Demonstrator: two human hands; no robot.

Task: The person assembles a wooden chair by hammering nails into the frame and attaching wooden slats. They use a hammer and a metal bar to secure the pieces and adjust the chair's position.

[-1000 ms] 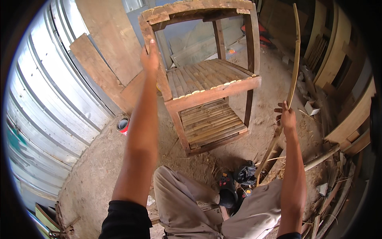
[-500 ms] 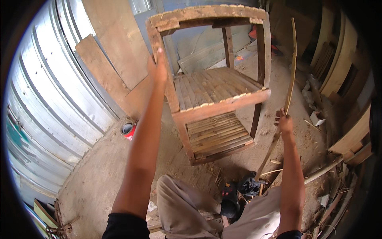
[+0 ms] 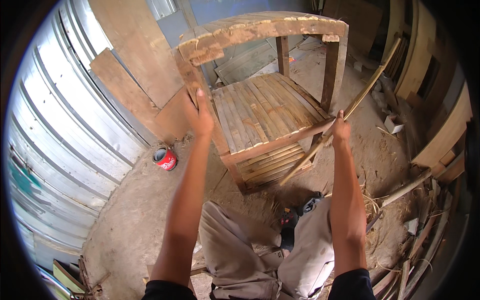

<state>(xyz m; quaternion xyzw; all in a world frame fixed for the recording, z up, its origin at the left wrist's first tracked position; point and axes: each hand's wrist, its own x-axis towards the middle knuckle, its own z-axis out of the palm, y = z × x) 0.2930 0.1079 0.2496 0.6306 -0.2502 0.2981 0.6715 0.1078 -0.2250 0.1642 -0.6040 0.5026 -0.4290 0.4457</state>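
A wooden shelf unit [image 3: 270,107] with bamboo slats on its top and two lower tiers stands in front of me, leaning slightly. My left hand [image 3: 201,114] is closed round its left front post, thumb up along the wood, fingers mostly hidden. In my closed right hand [image 3: 341,131] is a long bamboo strip [image 3: 371,82]. It slants from the lower left, across the front of the lower tier, up to the far right. My right fist is beside the right end of the middle rail; whether it touches the rail I cannot tell.
A red can [image 3: 165,159] sits on the dirt floor by the corrugated metal wall [image 3: 65,130]. Plywood sheets [image 3: 135,55] lean behind the shelf unit. Scrap wood and bamboo pieces [image 3: 425,245] are heaped at right, near a small white box [image 3: 394,124].
The bamboo strip has swung from nearly upright to a slant, its lower end lifted off the floor. My right hand has moved left and up. The shelf unit has tipped, showing more of its top.
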